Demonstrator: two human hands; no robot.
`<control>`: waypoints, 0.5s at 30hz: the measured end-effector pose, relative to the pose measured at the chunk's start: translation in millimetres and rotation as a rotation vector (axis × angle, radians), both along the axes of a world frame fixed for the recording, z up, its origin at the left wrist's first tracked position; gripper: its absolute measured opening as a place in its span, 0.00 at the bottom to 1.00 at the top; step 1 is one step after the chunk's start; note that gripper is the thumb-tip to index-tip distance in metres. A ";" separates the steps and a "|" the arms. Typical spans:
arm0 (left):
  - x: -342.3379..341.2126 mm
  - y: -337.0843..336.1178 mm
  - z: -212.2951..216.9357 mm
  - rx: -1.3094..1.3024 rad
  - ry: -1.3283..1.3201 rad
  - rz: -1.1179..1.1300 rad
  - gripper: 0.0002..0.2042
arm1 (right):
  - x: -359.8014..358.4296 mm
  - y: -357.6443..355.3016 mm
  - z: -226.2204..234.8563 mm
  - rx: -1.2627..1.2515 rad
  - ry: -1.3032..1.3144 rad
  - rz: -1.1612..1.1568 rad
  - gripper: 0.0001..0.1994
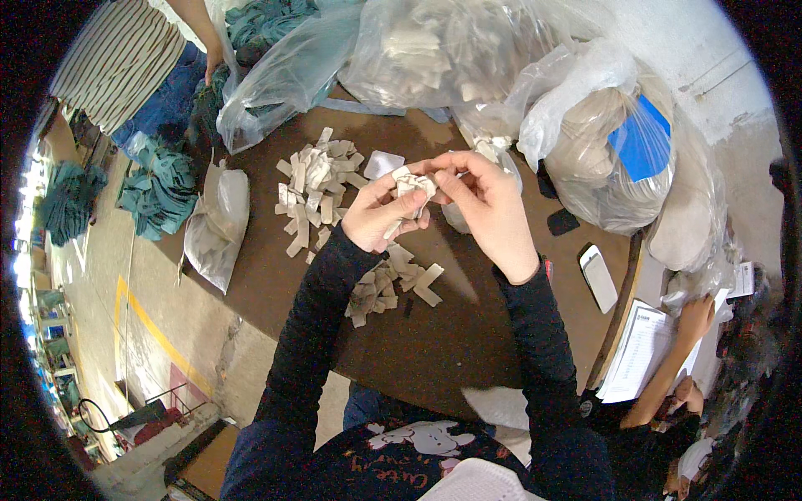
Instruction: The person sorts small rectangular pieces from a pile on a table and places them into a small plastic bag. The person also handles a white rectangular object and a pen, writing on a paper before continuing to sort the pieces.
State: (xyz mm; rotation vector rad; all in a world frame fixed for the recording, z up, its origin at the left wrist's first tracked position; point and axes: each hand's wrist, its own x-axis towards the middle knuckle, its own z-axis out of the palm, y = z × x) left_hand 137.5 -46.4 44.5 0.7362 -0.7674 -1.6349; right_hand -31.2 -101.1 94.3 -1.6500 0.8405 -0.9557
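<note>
In my left hand [372,217] is a small bunch of off-white strips [411,185], gripped between thumb and fingers above the brown table [476,334]. Thumb and fingertips of my right hand [489,204] are pinched together at the bunch's right side, on the strips. A loose pile of similar flat strips [322,171] lies beyond my left wrist. Closer to me, partly covered by my left forearm, is a second pile [376,292]. Whether the strips are cloth or card is too small to tell.
Clear plastic bags of pale pieces [434,58] line the far edge, with another filled bag [614,159] at right. A small white bag [219,221] sits at left. Rightward are a phone [597,277], printed sheets [637,351] and another person's arm [668,367]. Another person stands far left.
</note>
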 end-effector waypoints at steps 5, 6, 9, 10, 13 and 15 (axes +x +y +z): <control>2.2 4.0 3.6 -0.155 -0.058 -0.099 0.36 | -8.5 -1.0 10.1 0.113 0.081 0.062 0.07; -0.1 4.5 6.5 -0.158 -0.073 -0.090 0.37 | -12.8 -3.9 9.0 0.063 0.135 0.113 0.07; 0.5 3.4 6.2 -0.175 -0.124 -0.080 0.35 | -18.8 -8.8 7.1 -0.020 0.201 0.171 0.07; 0.6 2.9 6.7 -0.169 -0.127 -0.080 0.36 | -18.6 -7.1 9.5 -0.007 0.158 0.127 0.07; -1.2 0.9 8.1 -0.185 -0.173 -0.095 0.39 | -17.3 -5.7 12.9 -0.011 0.077 -0.040 0.05; -2.5 2.4 7.9 -0.233 -0.263 -0.117 0.41 | -16.6 -6.1 10.5 -0.110 0.083 -0.082 0.05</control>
